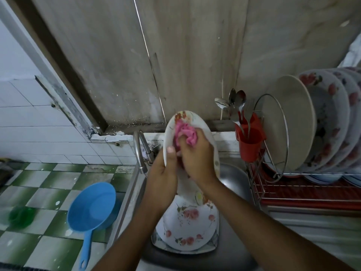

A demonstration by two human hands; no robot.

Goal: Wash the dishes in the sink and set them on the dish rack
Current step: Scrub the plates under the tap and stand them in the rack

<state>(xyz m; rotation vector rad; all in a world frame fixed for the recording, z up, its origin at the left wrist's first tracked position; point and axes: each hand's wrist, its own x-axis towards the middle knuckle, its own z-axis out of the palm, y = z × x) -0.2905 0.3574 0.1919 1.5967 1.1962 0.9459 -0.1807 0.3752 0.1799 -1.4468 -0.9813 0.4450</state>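
My left hand (162,173) grips the left rim of a white floral plate (203,130), held tilted on edge above the steel sink (232,178). My right hand (197,155) presses a pink cloth (186,132) against the plate's face. Below my hands, more floral plates (187,223) lie stacked in the sink. At the right, the wire dish rack (273,184) holds several plates (312,122) standing on edge.
A curved steel faucet (139,151) rises left of the held plate. A red cutlery cup (250,141) with spoons hangs on the rack's left end. A blue scoop (91,210) and a green object (20,217) lie on the green-checked floor at the left.
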